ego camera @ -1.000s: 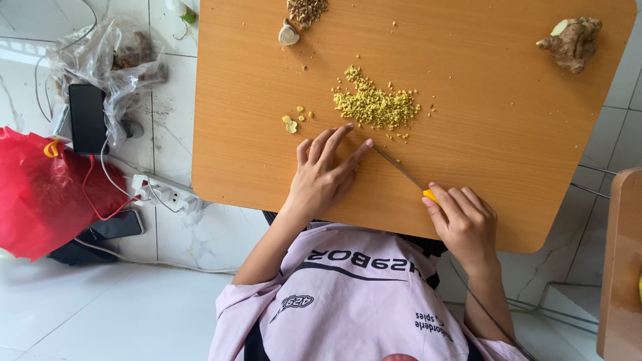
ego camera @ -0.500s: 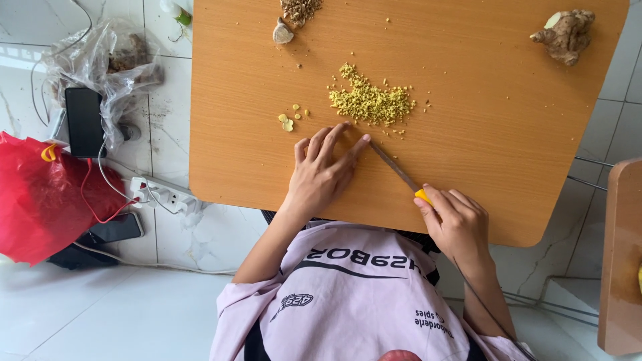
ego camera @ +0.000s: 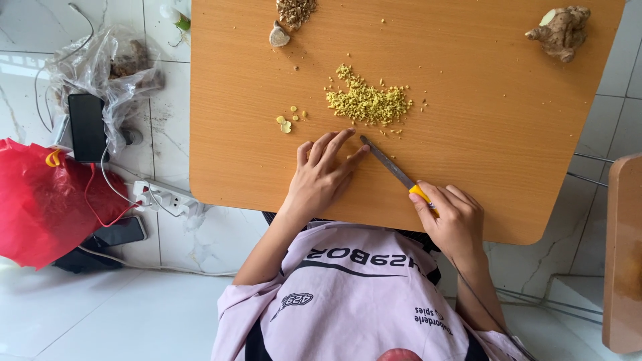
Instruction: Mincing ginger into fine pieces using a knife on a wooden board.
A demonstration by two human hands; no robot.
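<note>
Head view: the right hand grips the yellow handle of a knife near the table's near edge, its blade slanting toward the pile of minced ginger at the table's middle. The left hand lies flat and open beside the blade tip, holding nothing. A ginger root sits at the far right corner.

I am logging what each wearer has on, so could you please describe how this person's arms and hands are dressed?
Both hands, left and right, are bare, with no gloves, rings or watch visible. The forearms are uncovered too. A pale pink short-sleeved top with dark printed lettering and a dark stripe ends above the elbows.
</note>
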